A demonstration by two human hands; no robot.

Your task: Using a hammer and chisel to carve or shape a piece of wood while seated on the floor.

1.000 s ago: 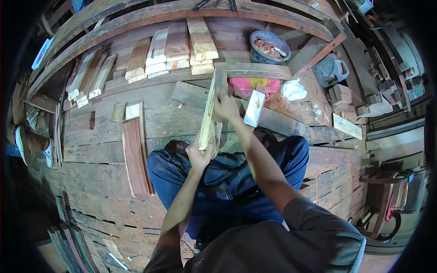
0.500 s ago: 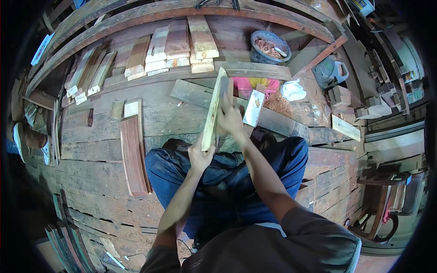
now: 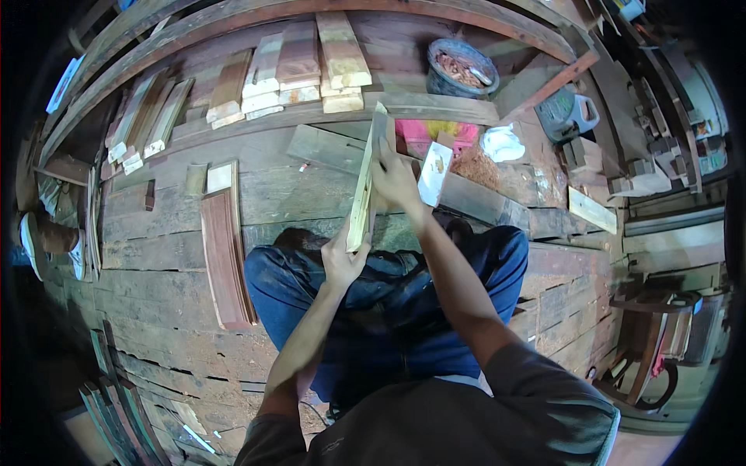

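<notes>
A pale wooden board [image 3: 364, 182] is held up on edge in front of my lap, its far end raised. My left hand [image 3: 344, 260] is wrapped round its near end. My right hand [image 3: 395, 182] presses against the board's right face with its fingers bent. Whatever lies under those fingers is hidden. Just right of that hand, a white-faced block [image 3: 434, 175] rests on a grey plank [image 3: 486, 206] on the floor.
Stacked boards [image 3: 299, 70] line the far side, with a bucket of scraps [image 3: 461, 70] to their right. Reddish boards [image 3: 225, 260] lie left of my knee. A white crumpled cloth [image 3: 503, 144], a pink cloth [image 3: 447, 133] and a jug [image 3: 567, 115] sit ahead right. Someone's foot [image 3: 31, 237] shows far left.
My right hand has slid a little along the board's face and is less blurred now. The board and my left hand have shifted slightly in view; the left grip stays the same.
</notes>
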